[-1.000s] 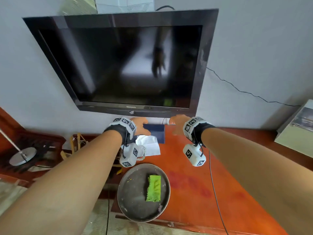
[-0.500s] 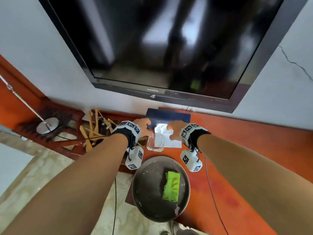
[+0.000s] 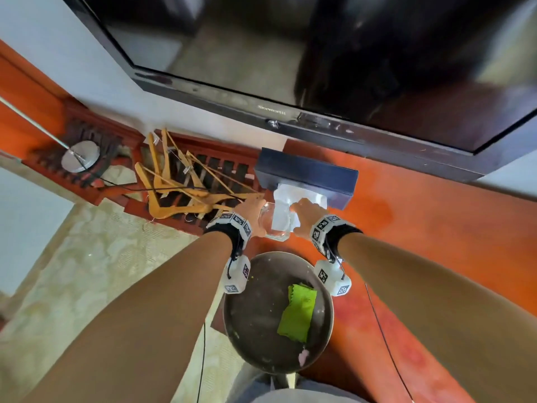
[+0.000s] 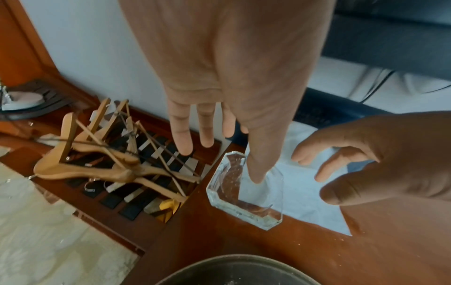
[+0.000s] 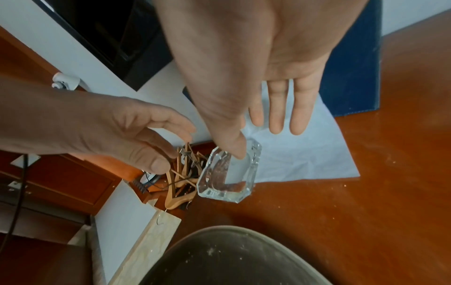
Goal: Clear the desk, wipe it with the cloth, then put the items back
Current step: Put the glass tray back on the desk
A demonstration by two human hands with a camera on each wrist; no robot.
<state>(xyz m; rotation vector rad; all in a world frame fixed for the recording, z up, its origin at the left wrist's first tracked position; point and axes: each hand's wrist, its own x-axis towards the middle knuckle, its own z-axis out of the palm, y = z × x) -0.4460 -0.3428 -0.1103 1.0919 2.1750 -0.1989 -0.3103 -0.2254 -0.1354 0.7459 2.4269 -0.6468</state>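
Both hands now down at the glass ashtray

Compared with 1 s ago, the left hand and right hand dropped from the blue tissue box to the glass ashtray, fingers spread, gripping nothing. Green cloth waits in the metal pan. Desk clearing looks barely begun.

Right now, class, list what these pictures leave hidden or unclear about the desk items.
- Glass dish: head view, both hands cover its sides, so contact is unclear.
- Tissue: its join to the dark box is hidden by the right hand.
- Round tray: cut off by both wrist views' bottom edges.
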